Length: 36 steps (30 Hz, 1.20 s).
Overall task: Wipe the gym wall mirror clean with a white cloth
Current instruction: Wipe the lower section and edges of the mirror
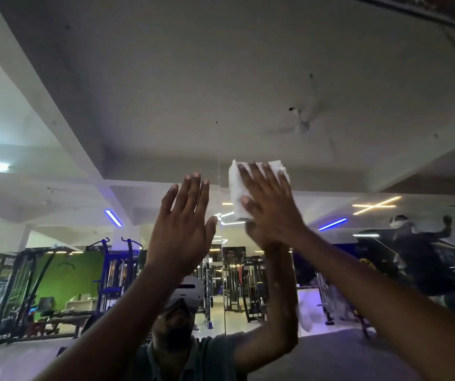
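right hand (270, 207) flat, pressing white cloth (237, 193) on mirror (330, 78) | left hand (185, 224) empty, splayed at 9 o'clock | risk: palm smudges, unpinched cloth slipping

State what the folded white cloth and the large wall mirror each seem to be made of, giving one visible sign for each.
Folded white cloth: probably soft woven fabric or thick paper towel; matte, layered edges show at its top corner. The picture cannot settle which.

Large wall mirror: glass, glossy; it reflects ceiling, lights and gym machines, and a thin vertical seam joins two panels.
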Available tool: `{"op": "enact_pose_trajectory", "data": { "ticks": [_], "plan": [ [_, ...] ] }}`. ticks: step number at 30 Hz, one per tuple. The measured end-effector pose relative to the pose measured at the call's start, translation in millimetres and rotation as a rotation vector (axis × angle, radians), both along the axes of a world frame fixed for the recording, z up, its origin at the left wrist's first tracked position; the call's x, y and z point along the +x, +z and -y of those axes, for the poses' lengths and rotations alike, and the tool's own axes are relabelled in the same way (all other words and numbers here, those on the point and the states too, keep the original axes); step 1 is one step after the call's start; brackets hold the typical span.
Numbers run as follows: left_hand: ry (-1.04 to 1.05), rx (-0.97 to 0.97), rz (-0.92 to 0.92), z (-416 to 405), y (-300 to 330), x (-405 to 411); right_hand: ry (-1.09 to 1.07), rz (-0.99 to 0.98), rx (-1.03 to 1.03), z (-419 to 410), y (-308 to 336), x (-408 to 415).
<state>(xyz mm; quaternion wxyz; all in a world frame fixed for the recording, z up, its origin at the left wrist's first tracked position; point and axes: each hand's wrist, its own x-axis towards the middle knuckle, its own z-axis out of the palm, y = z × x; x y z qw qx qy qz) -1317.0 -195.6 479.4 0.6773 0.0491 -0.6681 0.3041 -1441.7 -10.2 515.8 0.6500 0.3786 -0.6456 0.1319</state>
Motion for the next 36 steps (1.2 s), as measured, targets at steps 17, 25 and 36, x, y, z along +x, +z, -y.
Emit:
{"op": "enact_pose_trajectory", "data": {
  "ticks": [17,25,36],
  "plan": [
    [0.009,0.005,0.01,2,1,1,-0.016,0.093,-0.189,-43,21,-44],
    [-0.002,0.002,-0.007,-1,0,-1,-0.067,0.129,-0.335,6,17,-15],
    [0.003,-0.01,-0.008,1,0,1,0.07,0.212,-0.419,-56,15,-56]
  ]
}}
